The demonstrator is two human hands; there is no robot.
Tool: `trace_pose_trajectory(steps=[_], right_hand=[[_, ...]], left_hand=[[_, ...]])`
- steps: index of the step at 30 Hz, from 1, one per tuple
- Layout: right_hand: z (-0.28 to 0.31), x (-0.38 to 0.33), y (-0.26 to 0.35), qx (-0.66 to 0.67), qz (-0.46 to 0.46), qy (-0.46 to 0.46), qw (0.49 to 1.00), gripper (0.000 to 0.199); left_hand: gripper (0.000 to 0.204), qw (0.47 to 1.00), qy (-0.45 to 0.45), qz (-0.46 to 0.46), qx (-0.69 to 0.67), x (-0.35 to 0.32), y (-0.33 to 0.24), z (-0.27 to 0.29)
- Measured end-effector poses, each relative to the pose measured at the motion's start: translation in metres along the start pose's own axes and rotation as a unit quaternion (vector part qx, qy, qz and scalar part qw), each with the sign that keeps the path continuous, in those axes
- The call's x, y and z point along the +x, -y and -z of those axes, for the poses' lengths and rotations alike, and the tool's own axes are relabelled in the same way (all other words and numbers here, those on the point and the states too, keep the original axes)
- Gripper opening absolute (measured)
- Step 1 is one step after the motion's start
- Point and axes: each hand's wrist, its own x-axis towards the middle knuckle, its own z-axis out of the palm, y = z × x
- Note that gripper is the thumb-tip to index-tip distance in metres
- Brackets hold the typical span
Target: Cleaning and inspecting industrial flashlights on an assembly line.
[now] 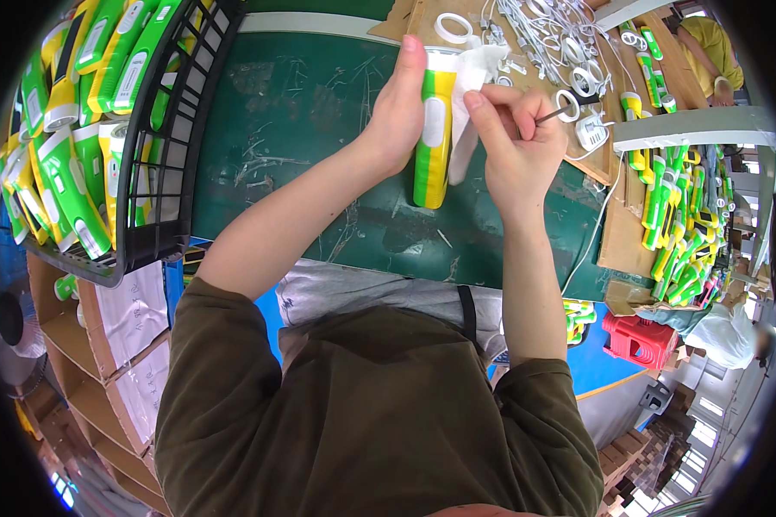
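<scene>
Over the green tabletop (319, 103), my left hand (398, 112) grips a yellow, green and white flashlight (435, 129) from its left side, thumb pointing up. The flashlight's wide white head is at the far end, and its tail points toward me. A white cloth (464, 146) hangs along its right side. Closed on that cloth is my right hand (522, 142), with thumb and forefinger beside the flashlight. A thin dark stick-like tool (553, 114) also sticks out of the right hand's curled fingers; its exact kind is unclear.
A black plastic basket (159, 164) full of similar flashlights stands at the left. White rings (453, 28) and tangled white cables (543, 39) lie on a wooden board at the far right. More flashlights (677, 224) are heaped at the right, near a red plastic stool (640, 340). Another person's arm (703, 56) shows far right.
</scene>
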Motion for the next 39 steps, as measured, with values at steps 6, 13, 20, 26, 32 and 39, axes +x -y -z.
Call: trace_pose_trajectory(steps=[6, 13, 20, 26, 32, 39], right_hand=[[-0.008, 0.006, 0.001, -0.045, 0.012, 0.019, 0.999, 0.044], [-0.001, 0.015, 0.010, -0.072, 0.015, 0.031, 0.997, 0.045], [0.001, 0.030, 0.015, -0.056, -0.075, 0.092, 0.991, 0.046], [0.020, 0.040, 0.005, -0.035, -0.070, 0.148, 0.986, 0.046], [0.015, 0.039, 0.011, -0.047, -0.068, 0.193, 0.978, 0.044], [0.025, 0.038, -0.002, -0.031, -0.033, 0.198, 0.979, 0.039]], left_hand=[[0.071, 0.998, 0.044, -0.047, 0.024, 0.002, 0.004, 0.004], [0.075, 0.991, 0.060, -0.059, 0.103, 0.000, 0.002, 0.011], [0.068, 0.971, 0.084, -0.150, 0.165, 0.001, -0.001, 0.009], [0.067, 0.970, 0.005, -0.185, 0.158, 0.006, 0.005, 0.007], [0.069, 0.969, 0.054, -0.162, 0.181, 0.000, 0.002, 0.008], [0.066, 0.992, 0.090, -0.068, 0.056, -0.001, -0.010, 0.002]])
